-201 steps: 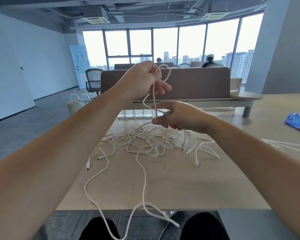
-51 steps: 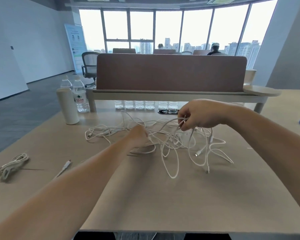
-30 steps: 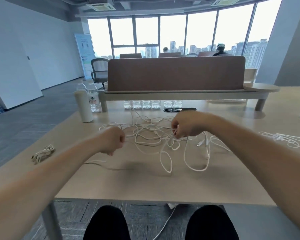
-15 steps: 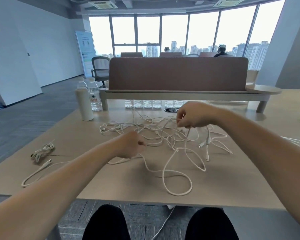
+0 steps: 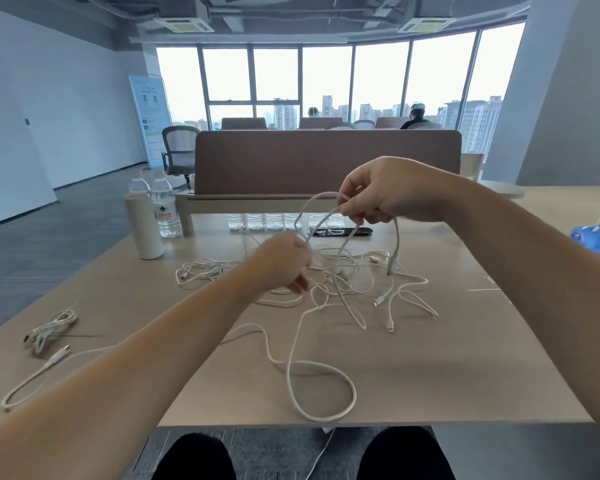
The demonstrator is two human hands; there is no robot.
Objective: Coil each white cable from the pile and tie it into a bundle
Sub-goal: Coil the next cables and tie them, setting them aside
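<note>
Right hand (image 5: pixel 378 195) raised above pile (image 5: pixel 343 278), pinching white cable (image 5: pixel 321 199) loop; left hand (image 5: pixel 284 261) grips same cable lower, over table (image 5: pixel 465 358).

Open office, daylight through curved window wall (image 5: pixel 326 74), city towers outside. Pale left wall (image 5: pixel 66 98), grey floor (image 5: pixel 49 237). Light wood table (image 5: pixel 447 375), brown partition screen (image 5: pixel 326 161), mesh office chair (image 5: pixel 179 147). Exposed ceiling, cassette vent (image 5: pixel 184 26).
</note>
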